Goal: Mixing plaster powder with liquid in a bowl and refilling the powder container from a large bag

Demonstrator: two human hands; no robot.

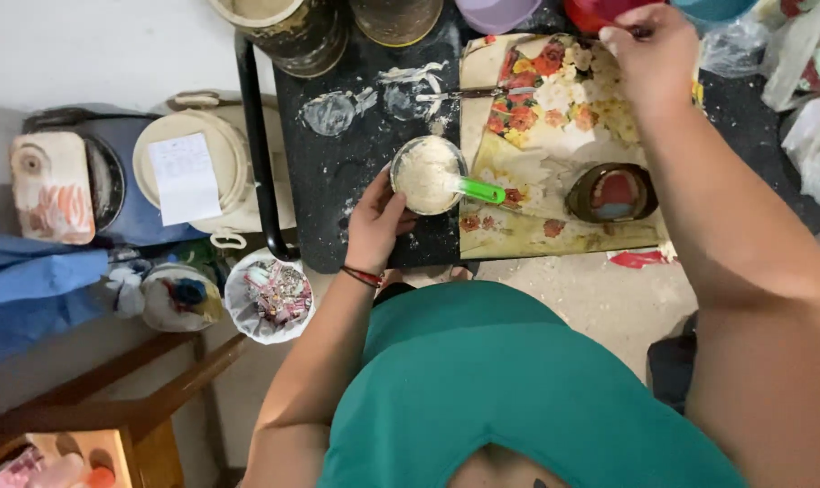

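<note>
shirt: teal shirt (518, 389) fills the bottom of the view, right under the camera.

low stuff on the left: wooden frame (112, 407) at the bottom corner, then a small white tub of pinkish scraps (270, 296) and a paint-smeared lid (179, 298) just beside it. A blue cloth (30, 285) is bunched at the left edge.

left hand: the left hand (374, 226) has a red band at the wrist and is cupped round the near-left side of the little bowl, thumb and fingers touching its rim, so it's gripping it.

bowl: small clear bowl (425, 173) full of pale crumbly paste, sitting on the black counter (337, 172) right at the left edge of the board. A green-handled tool (477, 190) sticks out of the paste toward the right, lying over the board's edge.

board: flowery decoupage board (518, 226), red and orange blossoms on yellowish ground, flat on the counter. An oval dish with red and blue inside (613, 192) rests on its right part, well apart from the bowl.

counter mess: white paste smears (401, 90) further up, and a thin knife (464, 93) lying across onto the board's top.

right hand: the right hand (649, 50) is out at the far end of the board, fingers pinched shut on something small and dark; can't tell what it is.

far edge: big tins (292, 32) and coloured bowls (599, 11) lined up at the back. Off the counter's left, a white bucket lid with a paper note (188, 172).
</note>
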